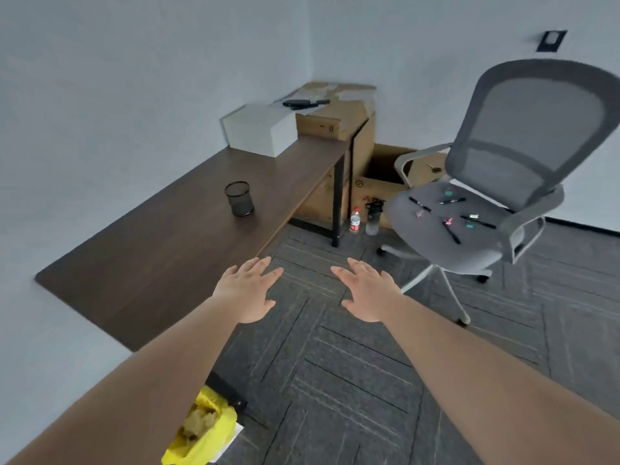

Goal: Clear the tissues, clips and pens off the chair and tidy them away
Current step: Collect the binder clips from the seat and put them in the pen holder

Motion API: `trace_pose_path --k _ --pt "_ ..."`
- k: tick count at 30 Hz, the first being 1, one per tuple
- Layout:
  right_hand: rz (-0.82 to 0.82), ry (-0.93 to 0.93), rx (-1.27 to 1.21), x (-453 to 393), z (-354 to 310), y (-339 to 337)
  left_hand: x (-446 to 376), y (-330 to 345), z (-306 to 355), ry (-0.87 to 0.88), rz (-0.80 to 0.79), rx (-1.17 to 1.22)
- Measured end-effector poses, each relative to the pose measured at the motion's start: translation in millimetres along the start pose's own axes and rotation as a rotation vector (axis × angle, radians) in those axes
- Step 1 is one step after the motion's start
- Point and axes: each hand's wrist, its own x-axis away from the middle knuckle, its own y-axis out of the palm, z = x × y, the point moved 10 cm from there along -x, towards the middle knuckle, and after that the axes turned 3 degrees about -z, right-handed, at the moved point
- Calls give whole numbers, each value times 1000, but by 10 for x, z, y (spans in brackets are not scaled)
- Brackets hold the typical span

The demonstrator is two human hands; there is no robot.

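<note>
Step in hand, as judged: approach, with no item picked up yet. The left hand (pixel 246 292) and right hand (pixel 367 292) are held out over the carpet, palms down, fingers spread, both empty.

Nearest container: a bin with a yellow liner (pixel 204 427) at the bottom edge, beside the surface (pixel 161 256). It holds crumpled, tissue-like material; it appears suited to tissues.

Further off, a black mesh cup (pixel 239 198) stands upright on the surface. Its contents cannot be determined.

Farthest, the chair (pixel 469 209) stands well apart from both hands. Its seat carries several pens (pixel 451 229) and small coloured clips (pixel 469 225), scattered. No tissues can be made out there.

Next move calls for stepping toward the chair, then pinching up thin, small items from soft fabric.
</note>
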Motion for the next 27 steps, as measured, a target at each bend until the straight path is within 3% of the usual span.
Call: trace_pose_path --k 5,10,27 --pt "-7 145 -44 118 1069 66 -543 -218 934 150 8 -32" --pt "-20 278 -83 29 1845 44 -1151 -417 1447 272 -2 -82" --pt "-36 626 -245 -1060 3564 -332 -3971 -1420 2595 663 46 -195"
